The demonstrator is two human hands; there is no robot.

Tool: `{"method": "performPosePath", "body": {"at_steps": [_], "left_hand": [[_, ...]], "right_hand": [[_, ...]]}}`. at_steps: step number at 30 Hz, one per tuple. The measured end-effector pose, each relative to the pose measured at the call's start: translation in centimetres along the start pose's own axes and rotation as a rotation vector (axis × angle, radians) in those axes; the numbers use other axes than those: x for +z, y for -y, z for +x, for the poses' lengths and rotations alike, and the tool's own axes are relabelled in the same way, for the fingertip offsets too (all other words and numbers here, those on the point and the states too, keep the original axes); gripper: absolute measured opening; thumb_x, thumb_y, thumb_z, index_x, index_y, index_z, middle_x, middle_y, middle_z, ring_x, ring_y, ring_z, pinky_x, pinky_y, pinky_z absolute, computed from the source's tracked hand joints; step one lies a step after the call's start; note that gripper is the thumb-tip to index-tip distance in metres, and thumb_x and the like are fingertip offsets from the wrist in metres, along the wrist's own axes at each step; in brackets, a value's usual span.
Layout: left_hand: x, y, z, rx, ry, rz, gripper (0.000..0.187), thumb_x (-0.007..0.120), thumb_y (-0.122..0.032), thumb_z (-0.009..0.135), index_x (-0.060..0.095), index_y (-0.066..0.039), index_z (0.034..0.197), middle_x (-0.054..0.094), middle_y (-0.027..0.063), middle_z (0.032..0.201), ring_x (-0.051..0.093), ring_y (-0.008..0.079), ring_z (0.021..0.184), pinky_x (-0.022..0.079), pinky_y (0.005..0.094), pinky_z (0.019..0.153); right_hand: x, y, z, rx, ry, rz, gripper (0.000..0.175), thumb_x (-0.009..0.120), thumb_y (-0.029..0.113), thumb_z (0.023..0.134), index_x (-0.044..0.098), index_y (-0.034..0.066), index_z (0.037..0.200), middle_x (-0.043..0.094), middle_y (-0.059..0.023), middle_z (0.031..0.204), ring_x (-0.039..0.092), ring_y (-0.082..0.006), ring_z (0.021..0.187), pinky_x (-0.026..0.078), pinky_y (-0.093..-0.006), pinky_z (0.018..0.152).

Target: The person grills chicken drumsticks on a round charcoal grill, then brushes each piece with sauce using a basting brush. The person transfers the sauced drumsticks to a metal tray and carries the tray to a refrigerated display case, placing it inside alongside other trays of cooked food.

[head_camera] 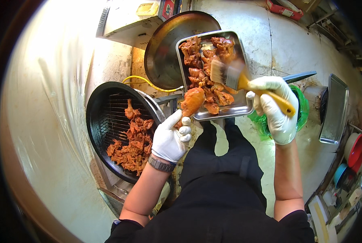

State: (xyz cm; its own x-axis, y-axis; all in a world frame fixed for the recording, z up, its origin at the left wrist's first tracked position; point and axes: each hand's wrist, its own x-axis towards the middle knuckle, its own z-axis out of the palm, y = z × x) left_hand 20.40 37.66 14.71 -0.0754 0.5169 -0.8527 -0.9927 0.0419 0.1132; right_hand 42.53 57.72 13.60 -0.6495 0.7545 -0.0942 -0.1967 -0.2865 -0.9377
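My left hand (171,136), in a white glove, grips a browned chicken drumstick (193,101) by its bone end, at the near left corner of a steel tray (238,113). Inside the tray lie several pieces of browned poultry (191,51). A wide brush with a yellow handle (261,91) is in my gloved right hand (275,106); its blurred bristles hang over the meat, right of the drumstick. On the left, a round black pan with a wire rack (108,112) holds another drumstick (131,109) and a heap of reddish-brown meat pieces (132,148).
Behind the tray stands a large round metal pan (165,51). A yellow hose (144,80) runs between the pans. To the right are a green plastic bag (302,106) and an upright rectangular tray (334,112). Red basins (354,148) sit at the far right. Plastic sheeting (53,106) covers the left side.
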Motion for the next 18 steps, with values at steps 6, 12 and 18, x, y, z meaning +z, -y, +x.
{"method": "performPosePath", "body": {"at_steps": [6, 12, 18], "left_hand": [[-1.3, 0.8, 0.6, -0.031, 0.121, -0.304, 0.026, 0.042, -0.024, 0.115, 0.056, -0.002, 0.119, 0.063, -0.0002, 0.090, 0.053, 0.0070, 0.066, 0.045, 0.0242, 0.054], [-1.1, 1.1, 0.2, 0.018, 0.060, -0.221, 0.021, 0.048, -0.025, 0.114, 0.056, -0.006, 0.116, 0.062, 0.0000, 0.090, 0.053, 0.0073, 0.065, 0.043, 0.0228, 0.053], [-0.7, 1.8, -0.8, 0.179, 0.018, 0.020, 0.026, 0.053, -0.026, 0.112, 0.060, -0.005, 0.125, 0.063, 0.0012, 0.091, 0.055, 0.0099, 0.068, 0.045, 0.0256, 0.059]], "right_hand": [[1.4, -2.3, -2.0, -0.630, 0.179, -0.689, 0.030, 0.074, 0.003, 0.082, 0.076, 0.0120, 0.111, 0.069, -0.0057, 0.078, 0.065, -0.0261, 0.064, 0.054, -0.0364, 0.062], [4.3, -3.5, -2.9, -0.579, 0.376, -0.579, 0.034, 0.077, 0.002, 0.077, 0.076, 0.0120, 0.109, 0.065, -0.0041, 0.073, 0.064, -0.0261, 0.061, 0.051, -0.0372, 0.058], [3.7, -2.9, -2.1, -0.490, 0.199, -0.431, 0.022, 0.073, 0.004, 0.088, 0.077, 0.0110, 0.108, 0.070, -0.0053, 0.076, 0.066, -0.0268, 0.062, 0.052, -0.0373, 0.060]]}}
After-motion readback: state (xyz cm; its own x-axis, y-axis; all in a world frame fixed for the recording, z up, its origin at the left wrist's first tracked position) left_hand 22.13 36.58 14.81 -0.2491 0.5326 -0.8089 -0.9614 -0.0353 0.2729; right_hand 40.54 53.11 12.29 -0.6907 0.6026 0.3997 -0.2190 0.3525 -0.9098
